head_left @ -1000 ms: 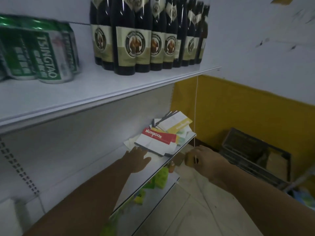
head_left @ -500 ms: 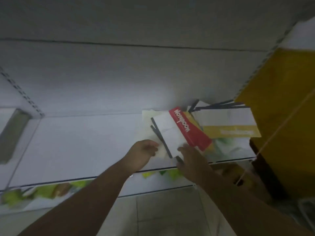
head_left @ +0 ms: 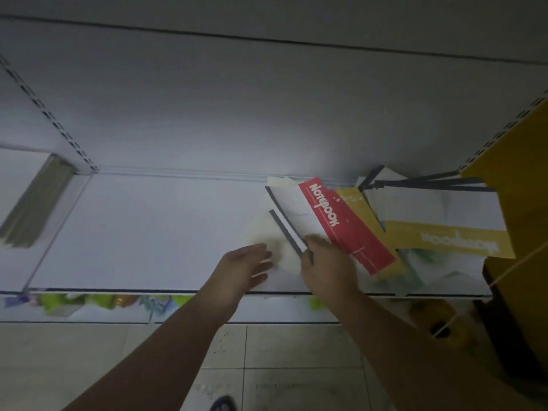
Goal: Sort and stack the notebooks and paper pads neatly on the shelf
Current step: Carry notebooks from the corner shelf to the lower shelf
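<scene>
A loose pile of notebooks and pads lies on the right half of the white shelf (head_left: 142,232). On top sits a red and white notebook (head_left: 347,226) printed "Notebook". Under it is a yellow one (head_left: 355,203). Further right lies a white and yellow notebook (head_left: 444,232) with dark-spined pads behind it. A cream paper pad (head_left: 264,232) pokes out at the pile's left. My left hand (head_left: 246,268) lies flat with straight fingers on that cream pad. My right hand (head_left: 326,265) grips the near corner of the red and white notebook.
A stack of grey-green booklets (head_left: 35,203) sits at the shelf's far left, past the slotted upright. A lower shelf (head_left: 207,310) with green packets runs below. A yellow wall (head_left: 522,179) and a taut string (head_left: 504,274) bound the right side. Tiled floor lies beneath.
The view has dropped from the bottle shelf down to the notebook shelf. Both hands have reached the pile: the left onto the cream pad, the right onto the red and white notebook's corner.
</scene>
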Demonstrator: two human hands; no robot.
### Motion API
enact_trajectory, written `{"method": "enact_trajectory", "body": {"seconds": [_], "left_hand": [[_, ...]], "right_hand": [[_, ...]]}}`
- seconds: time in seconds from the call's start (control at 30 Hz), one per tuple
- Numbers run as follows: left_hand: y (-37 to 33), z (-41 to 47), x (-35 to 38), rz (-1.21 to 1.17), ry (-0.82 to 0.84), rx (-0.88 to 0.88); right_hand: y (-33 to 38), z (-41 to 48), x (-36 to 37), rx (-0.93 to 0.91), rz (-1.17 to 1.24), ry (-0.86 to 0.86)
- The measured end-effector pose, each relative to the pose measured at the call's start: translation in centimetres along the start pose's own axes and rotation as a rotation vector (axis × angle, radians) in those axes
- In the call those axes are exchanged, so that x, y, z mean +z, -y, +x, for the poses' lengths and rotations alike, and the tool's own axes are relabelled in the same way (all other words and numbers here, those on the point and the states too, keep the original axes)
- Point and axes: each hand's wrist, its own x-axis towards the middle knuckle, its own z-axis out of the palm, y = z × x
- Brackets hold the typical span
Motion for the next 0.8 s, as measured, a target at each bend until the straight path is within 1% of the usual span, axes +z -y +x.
{"method": "enact_trajectory", "body": {"seconds": [0.03,0.07,0.1,0.17,0.2,0.23,0.27,0.3,0.33,0.37,0.4,0.43,0.47,0.57,0.7,0.8], "left_hand": [[-0.4,0.0,0.7,-0.048,0.044,-0.031],[-0.6,0.1,1.4,-0.073,0.088,-0.044],[-0.7,0.3,2.0,-0.083,0.095,-0.028],[-1.0,0.4,2.3,-0.074,-0.023,0.07],[-1.0,0.5,1.9,-0.064,-0.077,0.117],[-1.2,0.4,1.3,-0.065,-0.089,0.159],[-1.2,0.5,0.5,-0.073,-0.079,0.191],[-1.2,0.5,-0.4,-0.071,-0.073,0.21],[-1.3,0.7,-1.2,-0.062,-0.08,0.21],[-1.3,0.8,-1.9,-0.052,-0.095,0.198],[-1.3,0.9,-2.6,-0.046,-0.098,0.192],[-1.4,0.9,-3.0,-0.04,-0.097,0.187],[-1.5,0.8,-3.4,-0.04,-0.097,0.183],[-2.0,0.8,-3.9,-0.052,-0.128,0.155],[-2.3,0.6,-3.9,-0.034,-0.16,0.085],[-2.4,0.2,-4.0,-0.037,-0.159,0.088]], "right_hand": [[0.8,-0.7,0.0,-0.049,0.032,-0.033],[2.0,-1.6,0.3,-0.116,0.067,-0.033],[3.2,-2.5,0.6,-0.192,0.085,-0.009],[5.0,-3.6,1.2,-0.332,0.12,0.067],[5.2,-3.8,1.1,-0.371,0.144,0.106],[4.7,-3.7,1.1,-0.382,0.158,0.135],[3.9,-3.3,1.0,-0.35,0.135,0.131],[2.6,-2.8,1.0,-0.277,0.072,0.099],[1.2,-2.2,1.0,-0.169,-0.037,0.072],[-0.3,-1.7,1.0,-0.063,-0.177,0.084],[-1.4,-1.2,1.1,0.004,-0.305,0.14],[-2.2,-0.8,1.3,0.023,-0.387,0.205],[-2.6,-0.4,1.4,0.014,-0.418,0.247],[-2.9,0.6,1.2,-0.031,-0.366,0.266],[-2.0,1.5,0.6,-0.075,-0.278,0.239],[-1.2,1.6,0.2,-0.035,-0.113,0.169]]}}
